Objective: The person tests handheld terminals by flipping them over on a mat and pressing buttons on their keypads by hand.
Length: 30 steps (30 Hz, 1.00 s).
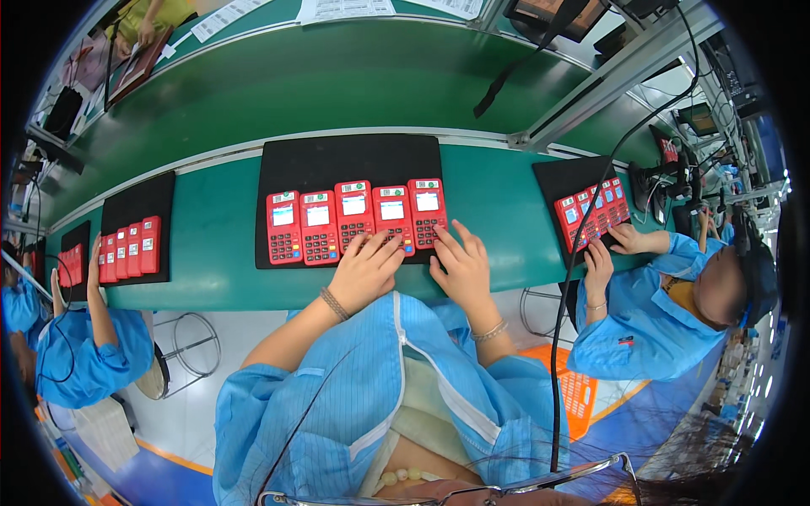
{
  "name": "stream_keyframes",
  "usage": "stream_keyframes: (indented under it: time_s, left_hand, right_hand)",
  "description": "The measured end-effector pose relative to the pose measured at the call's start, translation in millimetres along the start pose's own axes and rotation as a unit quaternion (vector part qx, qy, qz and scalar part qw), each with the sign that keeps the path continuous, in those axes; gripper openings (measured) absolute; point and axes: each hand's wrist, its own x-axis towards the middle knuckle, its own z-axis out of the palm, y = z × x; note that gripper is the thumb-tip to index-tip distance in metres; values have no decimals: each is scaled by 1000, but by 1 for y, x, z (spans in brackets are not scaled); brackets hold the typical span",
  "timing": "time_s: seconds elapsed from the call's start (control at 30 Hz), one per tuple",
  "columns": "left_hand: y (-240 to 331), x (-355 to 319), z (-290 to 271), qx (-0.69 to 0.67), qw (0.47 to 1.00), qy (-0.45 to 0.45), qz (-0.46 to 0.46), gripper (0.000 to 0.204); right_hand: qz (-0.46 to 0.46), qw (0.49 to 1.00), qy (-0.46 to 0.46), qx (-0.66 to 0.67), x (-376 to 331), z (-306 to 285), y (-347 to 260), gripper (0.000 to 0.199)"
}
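Several red card payment terminals with lit screens and dark keypads stand side by side on a black mat [350, 156]. My left hand [368, 271] lies with fingers stretched over the lower keypads of the middle terminal [354, 204] and the terminal to its right [391, 211]. At the rightmost terminal [427, 202], my right hand [463, 268] has its fingers apart by the keypad's lower right side. Both hands are open and hold nothing. To the left are two more terminals, an outermost one [284, 216] and its neighbour [318, 216], touched by neither hand.
A green bench [219, 278] runs across, backed by a green panel [354, 88]. On the right, a co-worker [650, 312] touches terminals on another mat [548, 181]. More red terminals [131, 249] and a co-worker's sleeve [126, 346] are left. A black cable [574, 253] hangs in front.
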Motion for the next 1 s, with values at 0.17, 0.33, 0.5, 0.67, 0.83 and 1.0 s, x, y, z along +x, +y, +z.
stream_keyframes:
  time_s: [0.17,0.33,0.5,0.67,0.83,1.0]
  left_hand:
    - [1,6,-3,-21,1000,-1,10,37]
    - [-2,-6,2,-6,1000,-15,8,45]
    - [0,-28,-8,-20,999,-18,-31,51]
    - [-31,-59,-48,-19,991,1,-135,55]
    - [-59,-88,-62,-1,992,-13,-123,53]
    - [-56,-86,-63,14,993,-2,-114,50]
  right_hand:
    - [-4,999,-20,32,2,2,4,32]
    - [-33,999,-25,9,-14,5,5,41]
    - [37,998,-45,-14,-21,4,-18,54]
    - [31,995,11,91,2,26,-60,54]
    - [-70,994,14,83,22,50,-86,47]
    - [-44,994,-10,96,31,46,-88,41]
